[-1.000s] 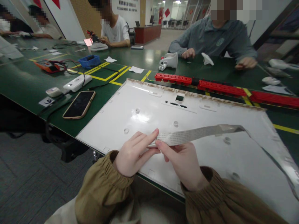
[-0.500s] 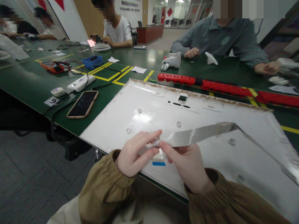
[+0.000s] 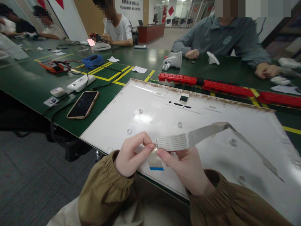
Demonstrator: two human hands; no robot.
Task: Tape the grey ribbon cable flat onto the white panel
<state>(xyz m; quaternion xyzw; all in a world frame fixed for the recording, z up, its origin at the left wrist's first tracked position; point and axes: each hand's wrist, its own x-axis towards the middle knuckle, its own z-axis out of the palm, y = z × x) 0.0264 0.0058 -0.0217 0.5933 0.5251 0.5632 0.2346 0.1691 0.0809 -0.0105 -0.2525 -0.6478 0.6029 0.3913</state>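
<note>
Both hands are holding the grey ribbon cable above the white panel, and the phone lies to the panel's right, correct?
No, the head view shows the phone to the left of the white panel. The left hand and right hand do hold the grey ribbon cable above the panel.

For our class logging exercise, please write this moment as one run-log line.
Left hand: pinching ribbon near fold | Right hand: holding ribbon | Ribbon: bent, over panel | Phone: on table, left of panel

Green table [image 3: 154,59] under white panel [image 3: 162,121], phone [image 3: 82,105], blue tray [image 3: 93,65] and red strips [image 3: 227,87].
</note>
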